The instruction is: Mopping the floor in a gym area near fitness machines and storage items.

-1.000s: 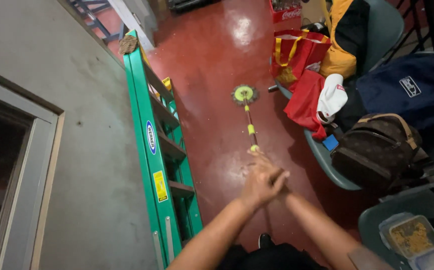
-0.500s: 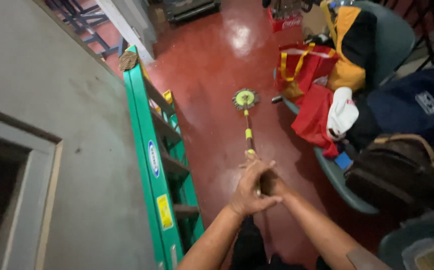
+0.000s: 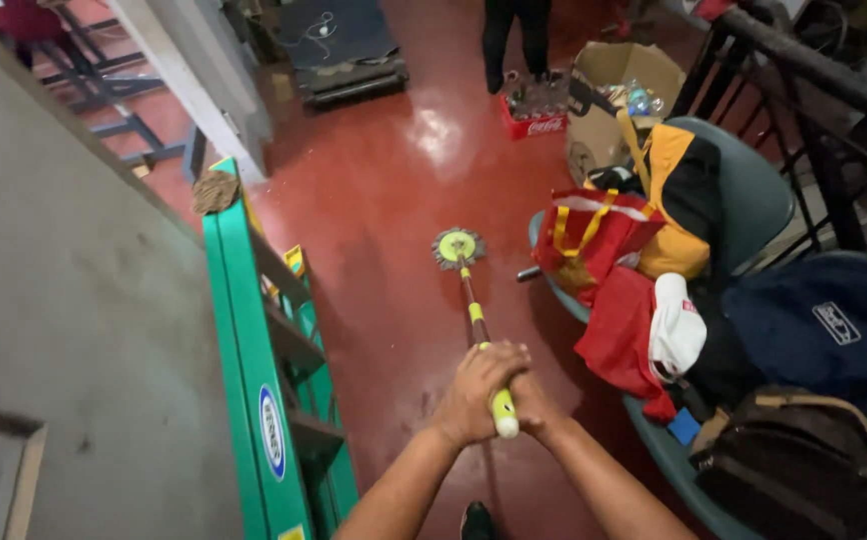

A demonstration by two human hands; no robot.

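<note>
Head view, sole view available.

Work in hand: mopping of the red floor (image 3: 374,230). The mop (image 3: 473,318) is held by both hands at lower centre of the frame. The left hand (image 3: 476,392) is wrapped over the upper part of the handle; the right hand (image 3: 532,400) is closed on it just beside, the two touching. Each grip is closed tight on the handle, whose yellow-green end shows between them.

Progress: a glossy sheen is noted on the floor at upper centre, but wet and dry areas cannot be told apart, so the portion done is judged uncertain. The mop head (image 3: 459,247) is seen resting on the floor at centre frame, with floor open on all sides of it; much is judged still to be covered.

Condition of the mop: a round, flat head with a yellow-green centre and dark fringe; a slim shaft, dark with yellow bands, running straight from head to hands. No bend or damage is visible.

Surroundings: a green stepladder (image 3: 269,360) against the grey wall at left; a chair (image 3: 754,200) loaded with bags at right, a red bag (image 3: 594,235) nearest the mop head; a cardboard box (image 3: 619,75) at upper right.
</note>
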